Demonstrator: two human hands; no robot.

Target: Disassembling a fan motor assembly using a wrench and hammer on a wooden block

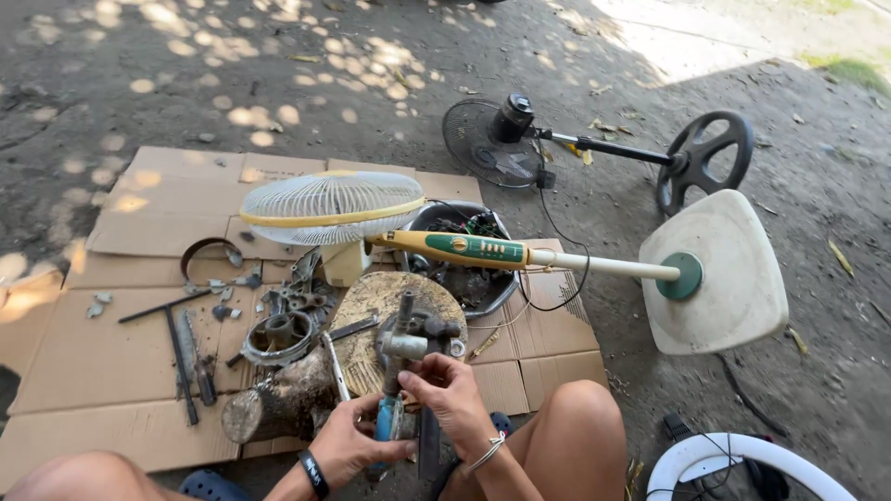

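Note:
My left hand [351,447] grips the blue handle of a tool [385,419] held upright in front of me. My right hand [450,394] is closed around a small grey metal part [408,341] with a pipe-like stub, just above the tool's tip. Both hands work over a round wooden block [371,311] lying on flattened cardboard [111,353]. A black wristband sits on my left wrist and a silver bangle on my right. My bare knees frame the hands on both sides.
A white stand fan [331,209] with a green and yellow control stem lies across the cardboard, its square base [719,278] on the dirt. A black fan [492,139] lies behind. Metal rings, rods and a bowl of parts [469,269] are scattered about.

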